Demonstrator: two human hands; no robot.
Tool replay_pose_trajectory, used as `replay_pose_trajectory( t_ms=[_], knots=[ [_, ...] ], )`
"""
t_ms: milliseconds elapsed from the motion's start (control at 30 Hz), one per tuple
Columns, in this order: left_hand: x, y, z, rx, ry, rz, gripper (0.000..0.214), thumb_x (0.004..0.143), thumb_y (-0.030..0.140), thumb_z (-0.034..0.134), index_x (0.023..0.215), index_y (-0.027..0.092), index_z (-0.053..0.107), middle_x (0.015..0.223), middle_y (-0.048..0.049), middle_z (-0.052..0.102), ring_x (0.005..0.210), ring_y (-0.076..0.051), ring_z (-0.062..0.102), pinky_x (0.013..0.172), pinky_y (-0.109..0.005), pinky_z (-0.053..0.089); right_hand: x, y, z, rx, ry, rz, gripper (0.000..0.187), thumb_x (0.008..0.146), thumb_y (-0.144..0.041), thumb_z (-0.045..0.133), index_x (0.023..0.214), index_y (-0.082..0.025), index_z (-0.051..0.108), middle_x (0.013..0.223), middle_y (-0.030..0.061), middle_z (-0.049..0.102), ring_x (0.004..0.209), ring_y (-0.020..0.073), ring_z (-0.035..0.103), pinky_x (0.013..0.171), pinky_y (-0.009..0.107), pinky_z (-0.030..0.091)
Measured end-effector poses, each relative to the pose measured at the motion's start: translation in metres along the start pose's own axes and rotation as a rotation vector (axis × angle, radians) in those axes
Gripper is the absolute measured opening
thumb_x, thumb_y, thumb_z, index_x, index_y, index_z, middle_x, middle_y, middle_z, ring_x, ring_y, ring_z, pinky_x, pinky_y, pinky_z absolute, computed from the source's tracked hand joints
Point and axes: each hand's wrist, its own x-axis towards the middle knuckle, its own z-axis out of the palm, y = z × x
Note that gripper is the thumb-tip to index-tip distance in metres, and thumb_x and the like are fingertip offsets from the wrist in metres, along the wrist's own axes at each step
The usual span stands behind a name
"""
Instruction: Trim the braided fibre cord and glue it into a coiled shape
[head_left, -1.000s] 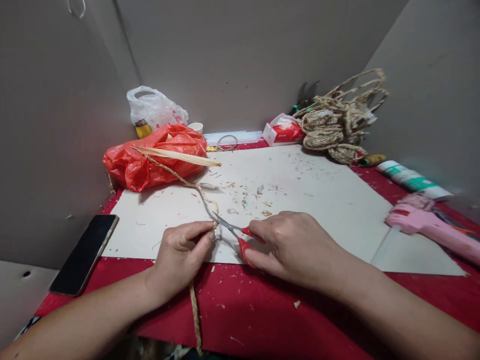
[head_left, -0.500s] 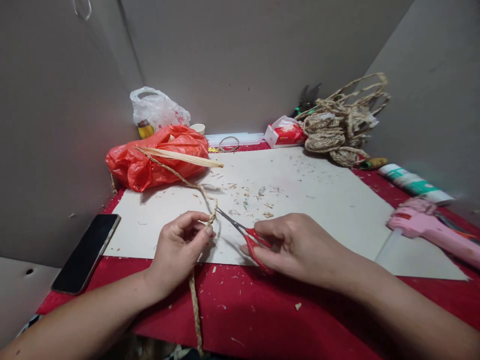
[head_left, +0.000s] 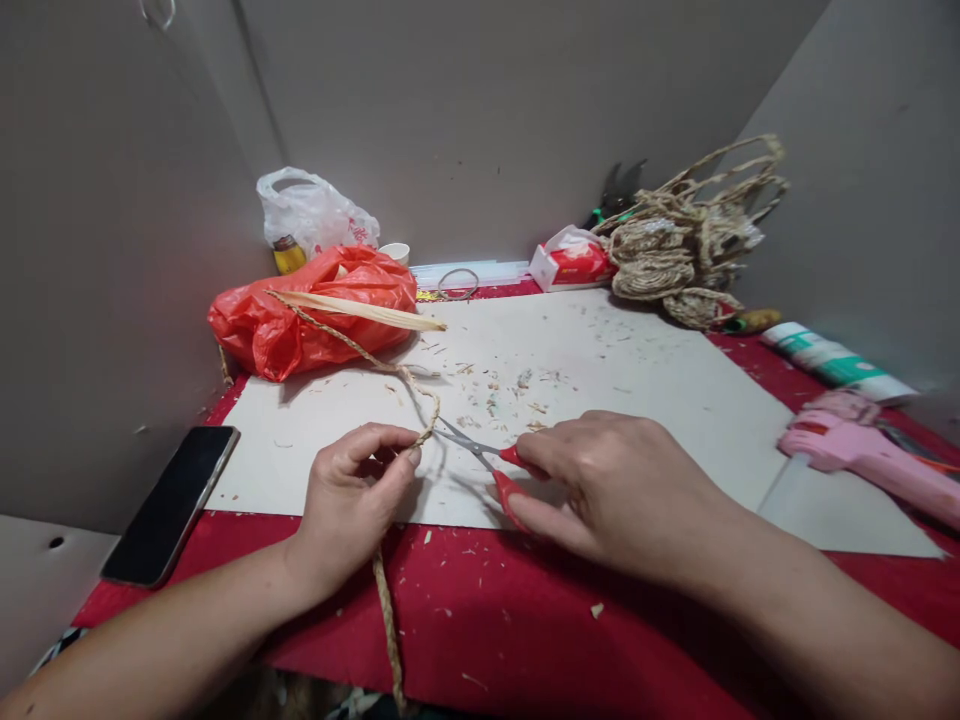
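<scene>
A tan braided straw cord (head_left: 390, 620) runs from the table's front edge up through my left hand (head_left: 358, 490). Thumb and index finger pinch it above the white board. Beyond the pinch the cord bends and trails back onto a red plastic bag (head_left: 322, 310), beside a pale flat straw strip (head_left: 367, 311). My right hand (head_left: 615, 490) has its fingers in the red handles of a pair of scissors (head_left: 474, 447). The blades are parted and their tips lie close to the cord, just right of my left fingertips; whether they touch it I cannot tell.
Straw clippings litter the white board (head_left: 660, 440) on the red cloth (head_left: 480, 620). A phone (head_left: 171, 505) lies left. At right are a pink glue gun (head_left: 847, 445), a white-and-green roll (head_left: 836, 362) and bundled straw cord (head_left: 675, 260). A tissue pack (head_left: 572, 262) stands at the back.
The scissor blades have opened wider, and my right hand has shifted slightly right. My left hand keeps its pinch on the cord, whose bend has moved a little.
</scene>
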Motion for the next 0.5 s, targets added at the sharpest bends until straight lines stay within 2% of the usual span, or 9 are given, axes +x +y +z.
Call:
replay_pose_trajectory(
  t_ms=[200,500],
  knots=[
    [-0.0013,-0.0014,-0.0025,0.089,0.013,0.186,0.01,0.08,0.011,0.062,0.085,0.017,0.069,0.078,-0.0016,0.069,0.07,-0.011,0.062,0.063,-0.022,0.05,-0.0035,-0.0008,-0.0013,-0.082,0.022,-0.019,0.027,0.083,-0.04,0.051,0.066,-0.021,0.06,0.056,0.0034,0.061,0.053,0.0188,0.054,0.055,0.029,0.027],
    [-0.0013,-0.0033,-0.0015,0.124,0.002,0.222,0.013,0.081,0.01,0.06,0.086,0.018,0.068,0.08,-0.0028,0.069,0.072,-0.012,0.063,0.065,-0.025,0.052,-0.0007,-0.0031,-0.0004,-0.059,-0.025,-0.039,0.027,0.083,-0.039,0.051,0.067,-0.02,0.061,0.059,0.0042,0.063,0.053,0.0182,0.055,0.056,0.03,0.027]
  ],
)
